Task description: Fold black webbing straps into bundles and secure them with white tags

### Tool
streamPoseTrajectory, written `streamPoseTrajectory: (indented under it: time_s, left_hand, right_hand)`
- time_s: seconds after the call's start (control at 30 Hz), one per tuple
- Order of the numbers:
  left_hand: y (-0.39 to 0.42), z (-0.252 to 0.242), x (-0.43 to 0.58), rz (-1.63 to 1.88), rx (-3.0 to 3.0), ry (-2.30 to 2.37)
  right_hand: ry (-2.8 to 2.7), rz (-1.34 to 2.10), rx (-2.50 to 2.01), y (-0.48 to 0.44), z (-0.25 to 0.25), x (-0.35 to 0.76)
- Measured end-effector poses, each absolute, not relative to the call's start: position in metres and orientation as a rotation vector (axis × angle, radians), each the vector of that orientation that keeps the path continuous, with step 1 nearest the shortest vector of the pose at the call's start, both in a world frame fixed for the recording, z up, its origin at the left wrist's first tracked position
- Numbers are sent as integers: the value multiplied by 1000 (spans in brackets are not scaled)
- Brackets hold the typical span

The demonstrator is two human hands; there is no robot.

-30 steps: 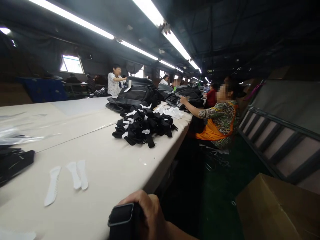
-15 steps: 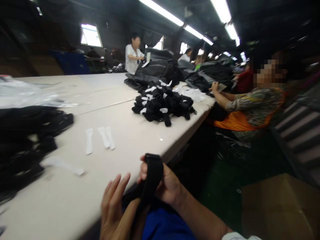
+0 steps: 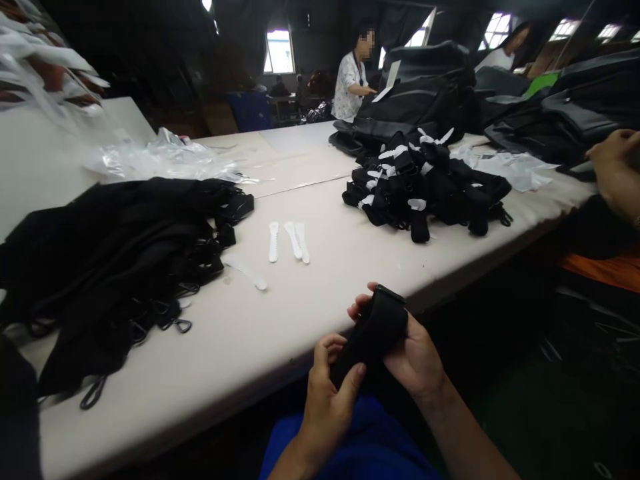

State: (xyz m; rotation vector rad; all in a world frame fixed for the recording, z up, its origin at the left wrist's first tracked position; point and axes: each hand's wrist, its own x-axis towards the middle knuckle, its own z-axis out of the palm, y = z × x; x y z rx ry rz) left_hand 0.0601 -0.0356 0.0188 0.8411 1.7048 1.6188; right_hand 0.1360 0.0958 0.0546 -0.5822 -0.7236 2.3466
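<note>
A wide black strap point(image 3: 377, 327), folded over on itself with a dark buckle at its upper end, is held above my lap at the table's front edge. My right hand point(image 3: 413, 357) cradles its folded end, fingers behind it and partly hidden. Lower down, my left hand point(image 3: 330, 387) grips the same strap between thumb and curled fingers. Several white plastic strips point(image 3: 273, 242) lie on the table beyond my hands. To the left is a heap of black straps point(image 3: 130, 247) with metal clips. Toward the back right sits a pile of bundled black straps point(image 3: 435, 187) with white strips on them.
The pale table point(image 3: 280, 313) ends just in front of my lap. Clear plastic bags point(image 3: 170, 157) lie behind the left heap. Black bags point(image 3: 415, 87) are stacked at the back, with a co-worker beside them. Another person's hand point(image 3: 617, 163) is at the right edge.
My view has turned left, bringing the whole strap heap into sight. My left hand, spread beside the strap before, has closed around its lower part. My right hand keeps its hold.
</note>
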Motion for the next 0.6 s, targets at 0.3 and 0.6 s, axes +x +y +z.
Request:
streamPoseTrajectory:
  time_s: [0.3,0.6]
  left_hand:
    - [-67,30,41,1645,643,1486]
    - [-96,35,24,1905,368,1847]
  right_hand:
    - [-1237,2253,-327,126,45,101]
    - [-2323,1275,-955,217,61,-73]
